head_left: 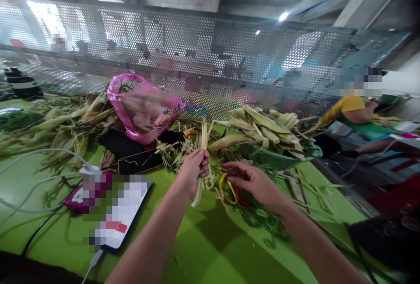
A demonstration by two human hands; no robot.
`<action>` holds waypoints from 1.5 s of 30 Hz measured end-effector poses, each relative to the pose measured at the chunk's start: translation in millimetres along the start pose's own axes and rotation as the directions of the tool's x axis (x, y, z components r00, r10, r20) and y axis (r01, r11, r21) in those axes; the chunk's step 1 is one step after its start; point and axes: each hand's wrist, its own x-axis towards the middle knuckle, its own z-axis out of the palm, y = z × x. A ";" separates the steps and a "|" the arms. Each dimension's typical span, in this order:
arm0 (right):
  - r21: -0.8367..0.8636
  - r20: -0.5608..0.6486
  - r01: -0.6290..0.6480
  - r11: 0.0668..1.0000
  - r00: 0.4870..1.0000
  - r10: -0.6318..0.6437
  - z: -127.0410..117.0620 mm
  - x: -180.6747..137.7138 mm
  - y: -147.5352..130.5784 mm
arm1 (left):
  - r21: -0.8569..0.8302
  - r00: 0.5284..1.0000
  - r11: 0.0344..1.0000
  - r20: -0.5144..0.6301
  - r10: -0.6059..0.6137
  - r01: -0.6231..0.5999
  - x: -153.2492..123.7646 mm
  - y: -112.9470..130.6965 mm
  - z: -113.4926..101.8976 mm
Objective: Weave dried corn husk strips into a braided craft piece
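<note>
Pale strips of corn husk stand up out of my left hand, which is closed around them. Their lower ends hang below my fist. To the right, my right hand is over a pair of scissors with yellow and red handles. Its fingers are stretched out and parted at the yellow loop; whether they touch it I cannot make out. Green string-like strands lie under that hand. Small husk scraps are scattered just behind my left hand.
A green basket holds a heap of dry husks. At the back left are a pink plastic bag and more husks. A phone and a purple power strip with cables lie left. Another person sits far right.
</note>
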 end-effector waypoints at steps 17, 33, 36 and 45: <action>-0.024 -0.172 0.004 1.000 0.985 -0.008 -17.6 2.8 -14.3 | 0.118 0.999 0.993 -0.019 0.031 -0.029 0.6 -11.2 3.7; -0.430 -0.214 0.229 0.873 0.914 -0.345 -6.3 0.9 -25.3 | 0.878 0.977 0.439 0.127 0.171 -0.190 -2.6 -18.3 0.8; -0.481 -0.221 0.237 0.844 0.899 -0.378 -12.6 -0.4 -25.4 | 0.912 0.968 0.327 0.218 0.127 -0.248 -8.8 -14.5 5.6; -0.283 -0.228 0.268 0.921 0.914 -0.336 -39.5 -5.0 -23.1 | 0.849 0.988 0.506 0.148 0.048 -0.151 2.9 -26.2 -0.8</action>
